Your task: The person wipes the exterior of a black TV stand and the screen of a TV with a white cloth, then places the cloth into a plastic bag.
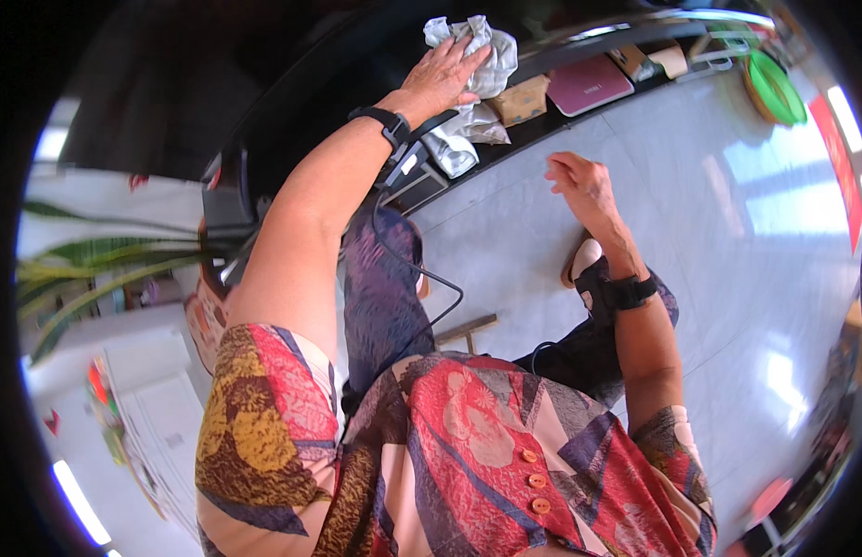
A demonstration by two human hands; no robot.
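My left hand (pixel 438 80) is spread over a crumpled pale grey-white cloth (pixel 497 59), pressing it against a glossy black surface (pixel 319 90), which looks like a large screen. Below that wrist, on a black shelf, lie a wrinkled silvery plastic package (pixel 483 125) and a white object (pixel 453 153). My right hand (pixel 582 184) hangs in the air over the floor, its fingers loosely curled and nothing visible in them. A black band is strapped around each wrist.
On the shelf are a brown paper package (pixel 521 101) and a pinkish-purple flat case (pixel 589 85). A green plastic basin (pixel 775 87) stands at the far right. Black cable (pixel 431 275) loops past my knee. Between my legs is a wooden stool (pixel 467 328); plant leaves (pixel 110 244) reach in from the left.
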